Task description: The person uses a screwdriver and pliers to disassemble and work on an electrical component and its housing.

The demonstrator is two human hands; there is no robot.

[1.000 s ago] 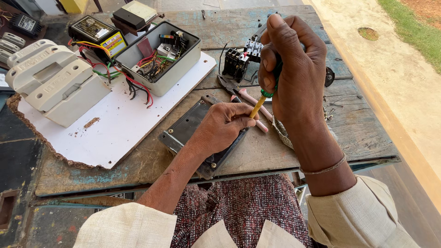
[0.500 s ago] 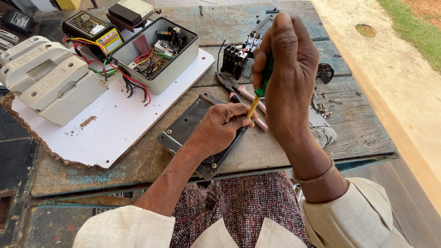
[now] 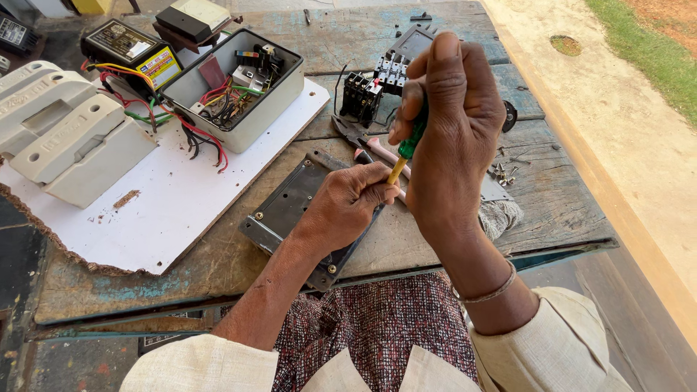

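Grip: our right hand (image 3: 454, 138) is wrapped around a green-handled screwdriver (image 3: 406, 149), held upright with its yellow shank pointing down. Our left hand (image 3: 347, 203) is curled shut at the tip of the shank, pinching something we cannot see, likely a screw or small fitting, and rests on the grey metal base plate (image 3: 287, 207) lying flat on the wooden bench (image 3: 406, 239).

Doing this well, in our judgement: keep the shank square to whatever the left fingers steady, press lightly before turning, and let the left hand hold the plate down so it does not skate on the boards.

Around us: pink-handled pliers (image 3: 363, 145) lie just beyond the left hand, partly under the right. A black contactor block (image 3: 370, 91) sits behind them. Loose screws (image 3: 502, 173) are scattered near the right wrist, easy to knock off. Further left, an open grey enclosure (image 3: 236, 87) full of coloured wires sits on a white board (image 3: 167, 210), beside a pale moulded cover (image 3: 65, 131). The right hand blocks our view of the tip.
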